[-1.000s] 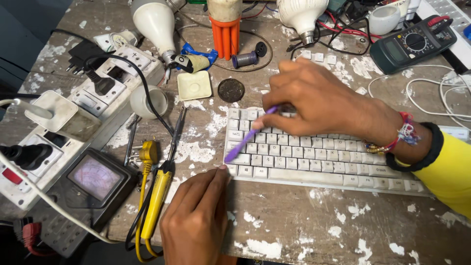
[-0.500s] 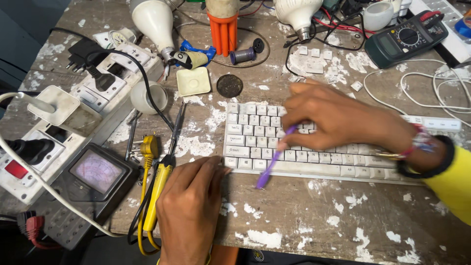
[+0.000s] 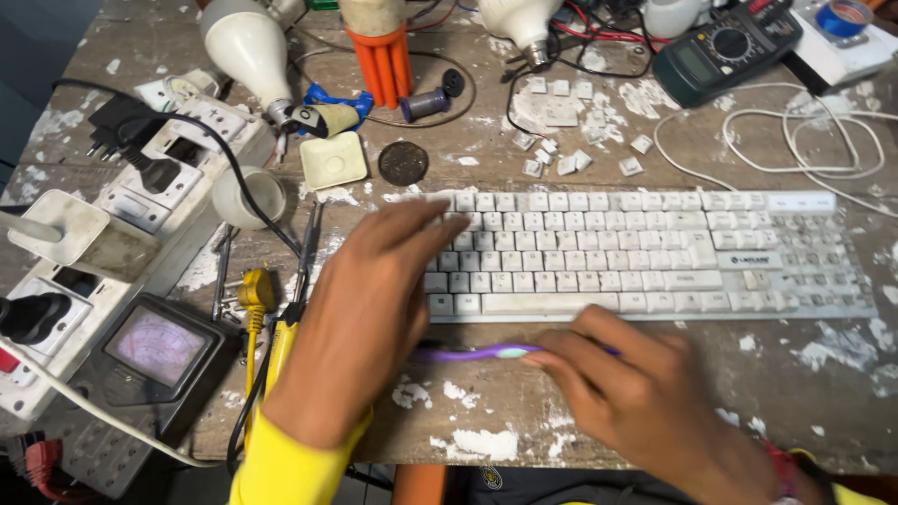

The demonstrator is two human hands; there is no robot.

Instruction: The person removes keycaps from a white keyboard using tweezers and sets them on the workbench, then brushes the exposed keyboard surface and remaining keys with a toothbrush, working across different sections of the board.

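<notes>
A white keyboard [image 3: 655,252] lies across the worn, paint-flecked bench. My left hand [image 3: 365,318] rests flat on its left end, fingers spread over the keys and holding nothing. A purple toothbrush [image 3: 468,353] lies along the bench just in front of the keyboard's near edge. My right hand [image 3: 645,393], blurred, covers its right half, fingertips pinched on the handle. Several loose white keycaps [image 3: 561,112] are scattered behind the keyboard.
White power strips [image 3: 140,196] and an analog meter [image 3: 159,346] fill the left side, with a yellow-handled tool [image 3: 276,351] by my left wrist. Behind are bulbs [image 3: 238,47], an orange part [image 3: 379,56], a dark disc [image 3: 403,162], a digital multimeter [image 3: 725,51] and a white cable [image 3: 804,131].
My right hand has drawn back off the keys toward me, bringing the toothbrush down flat in front of the keyboard. My left hand has moved from the bench up onto the keyboard's left end.
</notes>
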